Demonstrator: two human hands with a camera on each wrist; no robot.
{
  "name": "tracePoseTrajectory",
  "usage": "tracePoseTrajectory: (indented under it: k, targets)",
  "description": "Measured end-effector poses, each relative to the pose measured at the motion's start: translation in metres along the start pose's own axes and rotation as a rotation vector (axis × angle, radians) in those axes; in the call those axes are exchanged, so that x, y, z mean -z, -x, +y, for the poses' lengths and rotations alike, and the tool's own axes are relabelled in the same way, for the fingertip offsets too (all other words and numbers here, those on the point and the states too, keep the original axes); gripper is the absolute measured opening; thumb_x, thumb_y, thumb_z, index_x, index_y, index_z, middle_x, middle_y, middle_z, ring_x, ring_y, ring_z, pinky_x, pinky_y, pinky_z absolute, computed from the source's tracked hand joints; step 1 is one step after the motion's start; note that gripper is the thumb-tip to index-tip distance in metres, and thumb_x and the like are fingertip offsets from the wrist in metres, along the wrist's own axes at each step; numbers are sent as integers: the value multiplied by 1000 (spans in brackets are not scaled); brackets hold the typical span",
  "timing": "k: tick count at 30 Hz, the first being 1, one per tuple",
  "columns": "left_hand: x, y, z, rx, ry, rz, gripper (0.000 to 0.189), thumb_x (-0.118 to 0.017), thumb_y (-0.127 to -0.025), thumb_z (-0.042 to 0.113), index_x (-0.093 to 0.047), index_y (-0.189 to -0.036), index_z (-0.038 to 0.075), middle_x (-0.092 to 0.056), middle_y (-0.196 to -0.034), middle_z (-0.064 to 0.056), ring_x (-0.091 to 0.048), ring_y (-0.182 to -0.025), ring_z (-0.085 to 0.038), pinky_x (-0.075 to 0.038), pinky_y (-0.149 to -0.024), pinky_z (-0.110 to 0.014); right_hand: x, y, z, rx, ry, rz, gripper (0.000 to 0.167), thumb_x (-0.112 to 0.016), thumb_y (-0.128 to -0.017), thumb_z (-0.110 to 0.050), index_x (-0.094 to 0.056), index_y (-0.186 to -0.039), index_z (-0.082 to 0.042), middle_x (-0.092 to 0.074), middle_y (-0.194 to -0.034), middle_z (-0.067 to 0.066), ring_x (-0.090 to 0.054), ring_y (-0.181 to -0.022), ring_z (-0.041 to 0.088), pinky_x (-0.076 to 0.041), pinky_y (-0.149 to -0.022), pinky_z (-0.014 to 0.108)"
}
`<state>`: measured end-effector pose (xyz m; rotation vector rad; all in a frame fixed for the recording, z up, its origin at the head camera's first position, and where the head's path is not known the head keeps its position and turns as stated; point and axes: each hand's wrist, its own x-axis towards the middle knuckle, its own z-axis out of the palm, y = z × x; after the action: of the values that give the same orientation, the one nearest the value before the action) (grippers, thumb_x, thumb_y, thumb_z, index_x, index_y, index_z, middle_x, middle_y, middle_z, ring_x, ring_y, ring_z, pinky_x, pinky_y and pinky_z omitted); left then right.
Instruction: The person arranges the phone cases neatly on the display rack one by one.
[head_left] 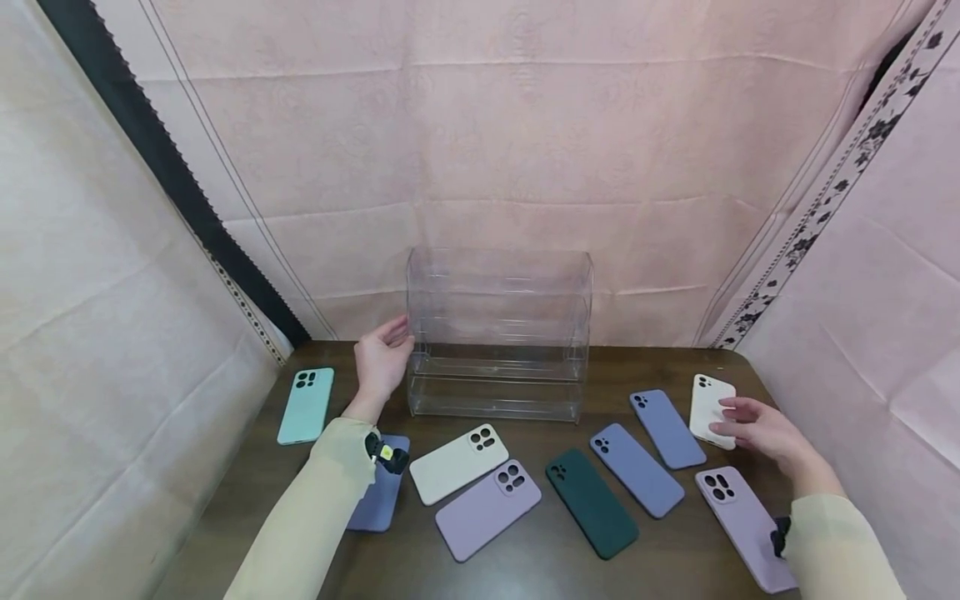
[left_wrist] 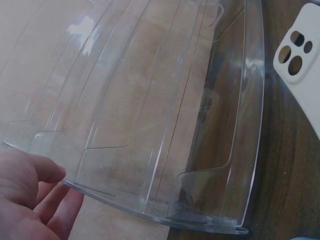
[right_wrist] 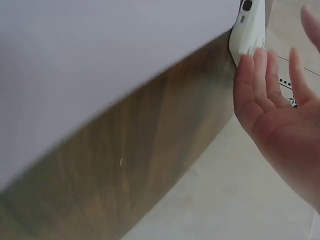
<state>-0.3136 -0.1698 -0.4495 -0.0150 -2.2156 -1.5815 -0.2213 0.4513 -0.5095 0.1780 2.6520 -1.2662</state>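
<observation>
From my end, the left hand [head_left: 381,360] has bent fingers at the left side of a clear plastic rack [head_left: 495,408]; whether it pinches it, I can't tell. The right hand [head_left: 768,435] is loose, thumb apart, fingertips at a smooth white phone case [head_left: 707,410] with dark camera holes, lying on the right of the brown counter [head_left: 637,367]. The see-through, tiered rack stands mid-counter at the back; a mint case [head_left: 306,408] lies farther left.
</observation>
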Motion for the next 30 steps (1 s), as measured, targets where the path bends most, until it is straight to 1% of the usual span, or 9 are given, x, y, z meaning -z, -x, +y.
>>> tracePoseTrajectory:
  k: [3,5,9,12,14,17,20,25,30]
  targets:
    - [1,0,0,8,-4,11,38,-71,-91,1,-68,-129,7,-70,-123,-13,-70,-109,-24,-55,-90,-33,1,6,-1,18,19,-81,76,-76,-91,-33,-40,-142,10,-47,-138,38,-59,-111,32,-56,-83,35]
    - [1,1,0,10,-6,12,38,-71,-91,1,-68,-129,7,-70,-124,-13,-70,-109,-25,-55,-91,-34,1,10,-3,9,22,-131,72,-77,-90,-30,-42,-138,10,-52,-133,34,-60,-107,26,-56,-85,39]
    - [-1,0,-1,14,-23,2,38,-71,-92,3,-68,-129,8,-70,-125,-11,-70,-109,-24,-55,-91,-35,2,21,-1,-14,37,-234,63,-78,-89,-25,-45,-130,10,-59,-121,25,-62,-103,24,-56,-84,45]
    - [-2,1,-1,13,-39,-3,37,-71,-92,4,-68,-129,10,-70,-125,-10,-70,-109,-23,-55,-90,-34,1,29,3,-29,23,-299,59,-79,-87,-19,-46,-125,11,-60,-115,19,-60,-98,24,-55,-79,43]
    - [-2,1,0,11,-43,0,37,-71,-93,5,-69,-129,11,-70,-125,-10,-70,-109,-22,-55,-90,-34,1,33,5,-19,16,-327,58,-80,-86,-16,-45,-123,12,-60,-111,17,-59,-95,22,-54,-75,41]
    - [-3,0,-1,11,-46,3,37,-71,-93,6,-69,-129,11,-70,-125,-9,-70,-110,-22,-55,-90,-34,-1,38,9,7,21,-343,58,-80,-85,-14,-46,-123,12,-59,-108,14,-56,-91,20,-52,-70,36]
    - [-4,0,0,18,-43,-1,36,-70,-94,7,-68,-130,10,-70,-126,-9,-69,-110,-22,-55,-91,-34,-3,42,12,44,36,-338,59,-82,-82,-12,-47,-122,12,-59,-105,13,-56,-88,19,-51,-66,33]
    - [-4,0,2,14,-44,-5,36,-70,-94,6,-68,-129,7,-69,-126,-9,-69,-110,-22,-55,-91,-34,-8,48,16,98,47,-321,61,-85,-77,-8,-48,-121,12,-56,-103,15,-56,-88,22,-51,-69,28]
    - [-3,0,1,-3,-55,-1,36,-71,-93,6,-68,-129,7,-70,-125,-9,-70,-109,-22,-55,-90,-34,-13,52,12,116,103,-276,64,-90,-71,-8,-50,-118,10,-53,-102,15,-54,-88,24,-49,-68,26]
